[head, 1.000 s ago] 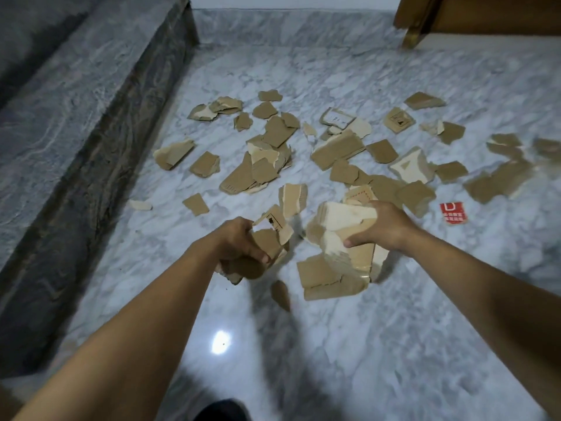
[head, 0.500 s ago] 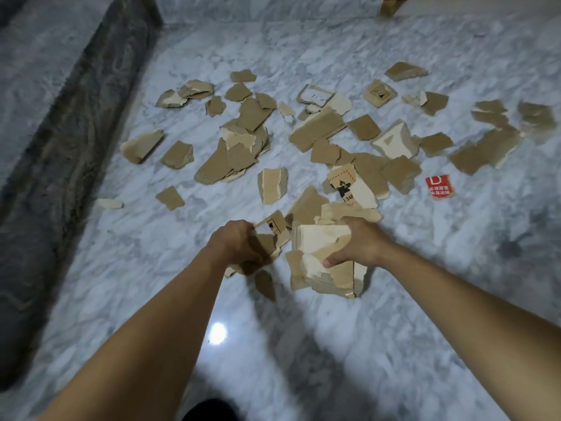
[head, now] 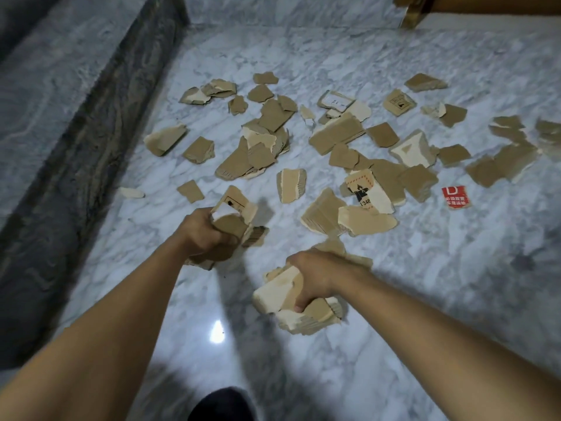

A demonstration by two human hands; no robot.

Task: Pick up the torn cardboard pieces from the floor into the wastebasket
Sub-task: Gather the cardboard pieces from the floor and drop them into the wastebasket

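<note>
Torn brown cardboard pieces [head: 337, 136] lie scattered over the white marble floor [head: 425, 284]. My left hand [head: 206, 235] is shut on a bundle of cardboard pieces [head: 235, 212], lifted above the floor. My right hand [head: 315, 276] grips a thicker stack of cardboard pieces [head: 279, 294], nearer to me and a little to the right. Just beyond my hands lie a pale piece [head: 364, 220] and one with a black printed symbol [head: 365, 192]. No wastebasket is in view.
A dark stone ledge [head: 91, 141] runs along the left side. A red sticker scrap [head: 456, 197] lies on the floor at the right. A wooden furniture leg [head: 413, 10] stands at the top right. A dark shoe tip [head: 221, 404] shows at the bottom.
Both hands have lifted their cardboard bundles off the floor. The right hand has drawn back toward me with its stack; the left hand has risen. A printed piece and a pale piece are uncovered.
</note>
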